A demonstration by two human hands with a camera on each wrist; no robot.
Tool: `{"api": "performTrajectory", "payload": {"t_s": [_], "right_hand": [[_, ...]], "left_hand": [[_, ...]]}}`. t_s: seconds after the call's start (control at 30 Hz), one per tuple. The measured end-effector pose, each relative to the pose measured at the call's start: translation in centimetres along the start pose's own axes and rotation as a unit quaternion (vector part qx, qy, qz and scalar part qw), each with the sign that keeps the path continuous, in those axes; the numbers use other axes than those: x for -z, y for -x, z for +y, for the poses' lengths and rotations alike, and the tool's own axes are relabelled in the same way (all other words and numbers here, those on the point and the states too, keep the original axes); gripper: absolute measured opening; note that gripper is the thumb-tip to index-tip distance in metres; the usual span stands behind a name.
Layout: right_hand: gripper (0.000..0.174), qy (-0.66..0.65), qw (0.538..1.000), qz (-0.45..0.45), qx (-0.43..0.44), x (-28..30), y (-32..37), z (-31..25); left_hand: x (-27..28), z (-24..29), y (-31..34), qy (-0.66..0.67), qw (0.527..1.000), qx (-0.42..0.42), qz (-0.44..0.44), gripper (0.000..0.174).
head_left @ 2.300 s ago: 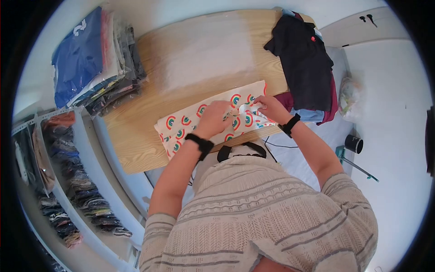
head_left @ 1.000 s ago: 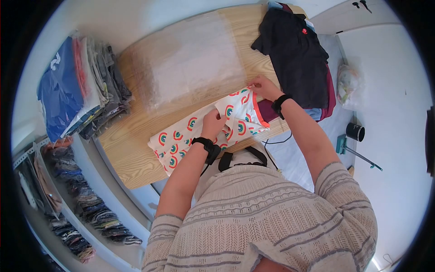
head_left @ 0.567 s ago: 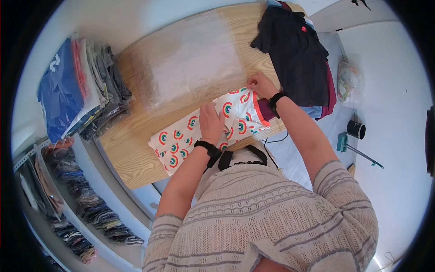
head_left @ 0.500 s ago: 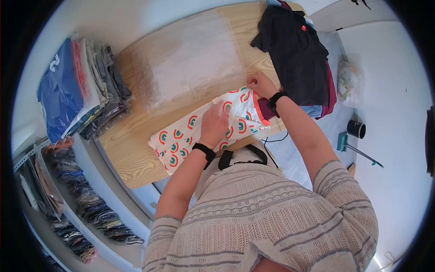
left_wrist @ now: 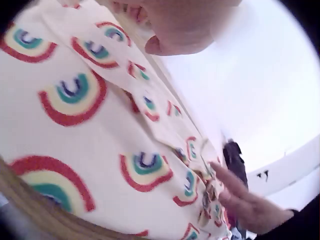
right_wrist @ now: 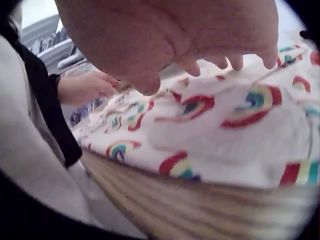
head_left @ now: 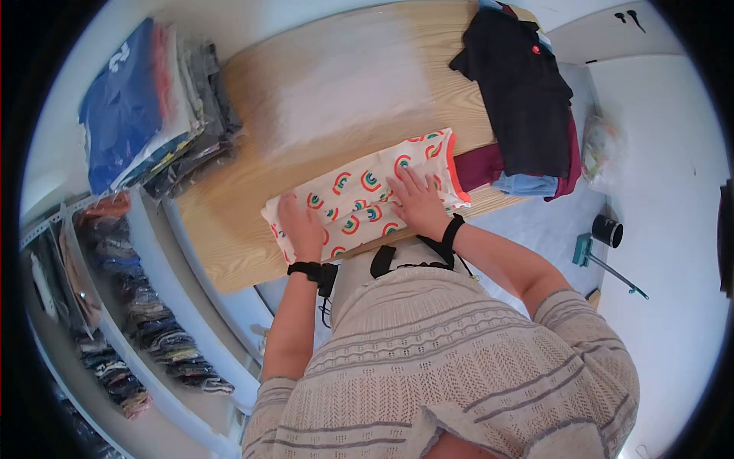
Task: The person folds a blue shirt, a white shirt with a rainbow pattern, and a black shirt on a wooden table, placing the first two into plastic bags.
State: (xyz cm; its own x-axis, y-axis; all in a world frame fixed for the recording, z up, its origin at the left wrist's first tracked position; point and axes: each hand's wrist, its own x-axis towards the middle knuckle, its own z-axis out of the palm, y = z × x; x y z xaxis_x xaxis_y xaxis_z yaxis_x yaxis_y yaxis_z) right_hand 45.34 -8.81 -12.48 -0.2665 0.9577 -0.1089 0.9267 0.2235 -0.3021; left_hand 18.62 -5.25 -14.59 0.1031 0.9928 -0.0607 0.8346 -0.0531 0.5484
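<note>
A cream garment (head_left: pixel 359 191) with a rainbow print and an orange-red band at its right end lies folded in a long strip on the wooden table (head_left: pixel 222 237). My left hand (head_left: pixel 302 228) is over its left end, fingers pointing toward the far edge. The left wrist view shows that thumb (left_wrist: pixel 155 46) just above the cloth. My right hand (head_left: pixel 420 205) rests on the garment right of the middle with fingers spread. In the right wrist view, the right fingertips (right_wrist: pixel 235 62) touch the print, and the cloth there has wrinkles.
Clear plastic bags (head_left: pixel 344 76) lie flat behind the garment. At the right stands a pile of clothes with a black shirt (head_left: pixel 520 99) on top. Bagged clothes (head_left: pixel 126 107) are stacked at the left, above a shelf of packed clothing (head_left: pixel 138 298).
My left hand has slid left to the garment's left end. The right hand has let go of the far right corner and come down onto the cloth. The folded strip lies flatter and neater.
</note>
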Motion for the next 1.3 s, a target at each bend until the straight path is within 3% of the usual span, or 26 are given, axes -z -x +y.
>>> {"api": "performTrajectory", "payload": {"t_s": [0.03,0.07,0.1,0.17,0.2,0.27,0.37,0.4,0.5,0.63,0.7,0.73,0.8,0.93,1.03,1.07,1.1,1.13,1.2,1.23,1.3], "right_hand": [[0.051,-0.005,1.000,0.000,0.005,-0.7,0.1,-0.4],[0.059,-0.001,0.998,-0.056,-0.014,-1.3,0.4,-0.5],[0.068,0.004,0.993,-0.111,-0.032,-1.9,0.6,-0.5],[0.071,0.021,0.994,-0.101,-0.028,-2.8,0.9,-0.3],[0.070,0.023,0.996,-0.083,-0.022,-3.0,1.0,-0.3],[0.070,0.029,0.997,-0.067,-0.018,-3.4,1.1,0.0],[0.070,0.043,0.998,-0.054,-0.001,-3.6,1.0,0.2],[0.071,0.051,0.997,-0.062,-0.003,-3.5,0.8,0.2],[0.071,0.053,0.996,-0.068,-0.009,-3.3,0.5,0.1],[0.069,0.035,0.995,-0.072,-0.052,-2.5,0.2,-1.3],[0.066,0.061,0.993,-0.062,-0.080,-2.2,-0.3,-3.7],[0.064,0.076,0.995,-0.025,-0.065,-2.3,-0.5,-5.0],[0.059,0.042,0.997,0.055,-0.024,-3.1,-0.7,-7.3],[0.059,0.057,0.997,0.053,0.029,-6.8,0.8,-8.4],[0.059,0.030,0.999,0.029,0.023,-6.8,1.0,-8.5],[0.059,0.029,0.999,0.031,0.017,-6.4,1.2,-8.8],[0.058,0.020,0.998,0.035,0.041,-6.1,1.4,-9.0],[0.057,0.011,0.997,0.037,0.068,-5.9,1.6,-9.2],[0.058,-0.001,0.996,0.040,0.082,-6.3,1.8,-9.1],[0.060,-0.014,0.994,0.044,0.095,-6.7,1.8,-9.2],[0.059,-0.034,0.994,0.041,0.100,-6.8,1.7,-8.9]], "left_hand": [[0.6,-1.6,1.2,-0.040,0.994,0.079,0.065,0.052],[0.9,-3.1,2.3,-0.080,0.976,0.156,0.129,0.055],[1.3,-3.9,3.2,-0.086,0.975,0.158,0.132,0.055],[2.1,-5.3,4.4,-0.118,0.928,0.342,0.086,0.065],[2.5,-5.7,4.5,-0.121,0.928,0.341,0.089,0.065],[2.6,-6.3,4.3,-0.004,0.919,0.392,0.043,0.064],[1.8,-7.2,4.3,0.081,0.933,0.350,0.020,0.053],[1.9,-7.3,4.3,0.145,0.934,0.326,0.007,0.041],[1.8,-7.5,4.4,0.246,0.920,0.302,0.033,0.031],[2.0,-8.9,4.9,0.337,0.907,0.246,0.060,0.035],[2.2,-9.5,5.0,0.444,0.829,0.339,0.010,0.038],[2.3,-9.6,5.1,0.446,0.829,0.337,0.015,0.038],[2.6,-9.8,5.6,0.537,0.761,0.359,-0.061,0.034],[3.7,-9.1,6.2,0.481,0.811,0.319,-0.099,0.033],[4.6,-8.0,6.5,0.446,0.839,0.303,-0.067,0.032],[5.5,-6.9,6.8,0.455,0.845,0.282,-0.016,0.033],[5.9,-6.2,7.0,0.465,0.846,0.259,0.035,0.033],[6.0,-6.9,7.2,0.465,0.847,0.257,0.034,0.033],[6.8,-8.7,7.6,0.492,0.798,0.347,-0.030,0.034],[7.1,-9.1,7.9,0.490,0.799,0.347,-0.029,0.034],[7.7,-8.5,7.9,0.608,0.732,0.298,-0.066,0.038]]}}
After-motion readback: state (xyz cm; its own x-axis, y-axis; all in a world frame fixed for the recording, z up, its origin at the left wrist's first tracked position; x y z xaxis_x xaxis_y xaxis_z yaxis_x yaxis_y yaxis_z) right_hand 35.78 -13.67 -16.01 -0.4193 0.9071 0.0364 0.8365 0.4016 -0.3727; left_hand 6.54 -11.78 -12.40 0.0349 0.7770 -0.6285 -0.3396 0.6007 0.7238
